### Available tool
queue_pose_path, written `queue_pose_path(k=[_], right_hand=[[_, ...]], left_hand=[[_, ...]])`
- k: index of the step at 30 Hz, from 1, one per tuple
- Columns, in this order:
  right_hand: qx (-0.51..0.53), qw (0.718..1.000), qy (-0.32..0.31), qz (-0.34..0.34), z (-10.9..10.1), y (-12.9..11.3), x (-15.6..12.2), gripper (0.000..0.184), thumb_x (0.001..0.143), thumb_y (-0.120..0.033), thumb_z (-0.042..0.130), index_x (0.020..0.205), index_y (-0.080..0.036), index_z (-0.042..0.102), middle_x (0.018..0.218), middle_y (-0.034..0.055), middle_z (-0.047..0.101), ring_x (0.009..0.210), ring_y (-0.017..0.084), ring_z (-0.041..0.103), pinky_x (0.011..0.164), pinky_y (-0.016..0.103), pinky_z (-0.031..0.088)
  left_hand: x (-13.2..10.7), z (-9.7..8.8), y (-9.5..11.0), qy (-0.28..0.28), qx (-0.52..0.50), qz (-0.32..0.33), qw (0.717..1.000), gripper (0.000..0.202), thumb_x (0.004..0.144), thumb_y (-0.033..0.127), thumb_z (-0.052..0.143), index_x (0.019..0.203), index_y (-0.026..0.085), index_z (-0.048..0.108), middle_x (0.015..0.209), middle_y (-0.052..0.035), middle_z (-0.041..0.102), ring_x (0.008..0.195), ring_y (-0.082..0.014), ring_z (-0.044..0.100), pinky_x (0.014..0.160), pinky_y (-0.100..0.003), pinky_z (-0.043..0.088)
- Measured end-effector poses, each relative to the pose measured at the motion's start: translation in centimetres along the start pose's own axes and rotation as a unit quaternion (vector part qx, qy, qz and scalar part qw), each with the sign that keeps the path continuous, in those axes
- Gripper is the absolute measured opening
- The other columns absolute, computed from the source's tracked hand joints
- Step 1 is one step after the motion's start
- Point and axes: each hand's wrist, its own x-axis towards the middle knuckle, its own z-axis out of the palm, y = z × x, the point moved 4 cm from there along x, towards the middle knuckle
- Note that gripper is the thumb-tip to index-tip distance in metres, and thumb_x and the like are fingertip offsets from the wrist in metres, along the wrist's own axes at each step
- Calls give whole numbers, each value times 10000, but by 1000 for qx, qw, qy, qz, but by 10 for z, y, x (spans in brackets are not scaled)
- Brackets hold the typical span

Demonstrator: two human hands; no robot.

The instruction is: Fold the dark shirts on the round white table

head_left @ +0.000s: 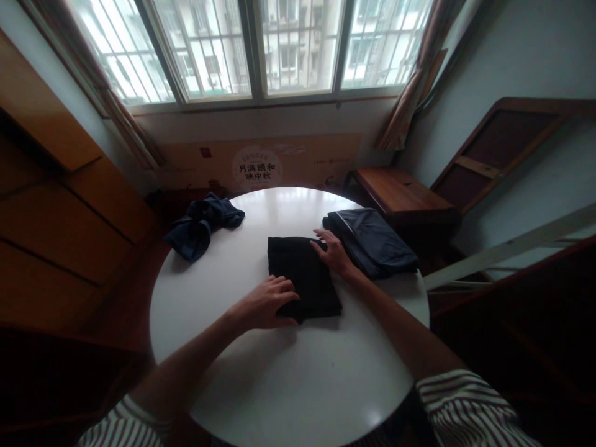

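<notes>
A black garment (305, 273), folded into a neat rectangle, lies flat in the middle of the round white table (223, 354). At its lower left edge rests my left hand (267, 303), with its fingers on the cloth and its thumb apart, near the front edge. My right hand (333, 251) touches the upper right edge, its fingers spread. Just right of that hand lies a folded dark blue-grey garment (375, 242) with a light stripe. A crumpled navy garment (200, 226) sits at the table's far left, partly over the rim.
Behind the table is a barred window (298, 49) with curtains, above a printed panel (256, 161). Wooden cabinets (56, 217) stand on the left. On the right are a low wooden stand (403, 189) and a dark framed panel leaning against the wall (503, 149).
</notes>
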Motion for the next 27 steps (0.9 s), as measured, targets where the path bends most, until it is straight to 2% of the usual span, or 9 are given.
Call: queue_pose_path(k=[2, 6, 13, 17, 20, 21, 23, 25, 27], right_hand=[[9, 1000, -23, 4, 3, 0, -1, 311, 946, -359, 525, 1158, -183, 669, 1111, 122, 687, 1026, 258, 653, 972, 429, 500], [18, 997, -60, 44, 7, -1, -2, 312, 972, -342, 474, 1146, -185, 680, 1165, 122, 699, 1118, 246, 640, 1048, 406, 447], [-4, 995, -42, 92, 1, -7, -1, 411, 954, -482, 513, 1203, -188, 654, 1153, 127, 695, 1139, 254, 628, 1038, 405, 452], [-81, 973, -22, 217, -21, -5, -2, 560, 786, -651, 671, 1035, -149, 679, 935, 156, 703, 958, 309, 675, 853, 393, 523], [-79, 939, -138, 305, -29, -3, -7, 605, 676, -757, 697, 743, -158, 649, 654, 109, 651, 674, 273, 674, 604, 319, 502], [-64, 930, -175, 316, -29, -4, -8, 609, 660, -772, 694, 662, -167, 619, 584, 82, 618, 605, 245, 651, 546, 297, 472], [-32, 927, -211, 308, -28, -8, -9, 599, 639, -756, 714, 571, -177, 576, 515, 36, 571, 545, 199, 609, 490, 263, 422], [0, 938, -208, 278, -26, -12, -9, 556, 609, -698, 767, 572, -171, 593, 521, 12, 576, 560, 179, 600, 487, 243, 408], [24, 946, -200, 253, -23, -15, -9, 505, 590, -638, 809, 620, -163, 639, 561, 10, 611, 606, 184, 616, 512, 239, 425]], left_hand=[[-3, -6, -4, -25, -1, -11, 1000, 522, 794, 529, 751, 1162, 194, 593, 1074, -88, 623, 986, -248, 587, 861, -360, 467], [-3, 1, -6, -31, 21, -38, 999, 247, 902, 356, 663, 1077, 197, 591, 1031, -67, 626, 949, -224, 582, 824, -339, 434], [0, 17, -1, -3, 77, -76, 994, 121, 896, 261, 635, 979, 189, 584, 961, -60, 635, 884, -232, 570, 781, -365, 404], [-1, 12, -1, 7, 40, -84, 996, 160, 861, 274, 698, 972, 196, 613, 952, -53, 641, 892, -229, 574, 788, -360, 421], [-3, 8, 0, 19, -26, -64, 997, 230, 846, 408, 728, 923, 206, 650, 899, -41, 630, 846, -212, 574, 776, -353, 451], [-4, 5, -2, 49, -50, -71, 995, 229, 874, 428, 693, 874, 203, 652, 877, -40, 617, 836, -203, 573, 778, -351, 462], [-8, -2, -13, 160, -80, -142, 973, 239, 929, 416, 619, 842, 195, 643, 914, -52, 596, 904, -207, 580, 839, -375, 484], [-16, -5, -31, 275, -115, -259, 919, 267, 889, 425, 668, 1009, 190, 626, 1093, -92, 573, 1049, -247, 572, 914, -435, 494], [-22, 1, -50, 313, -216, -363, 850, 662, 761, 454, 794, 1285, 192, 487, 1297, -154, 499, 1128, -288, 574, 918, -473, 523]])
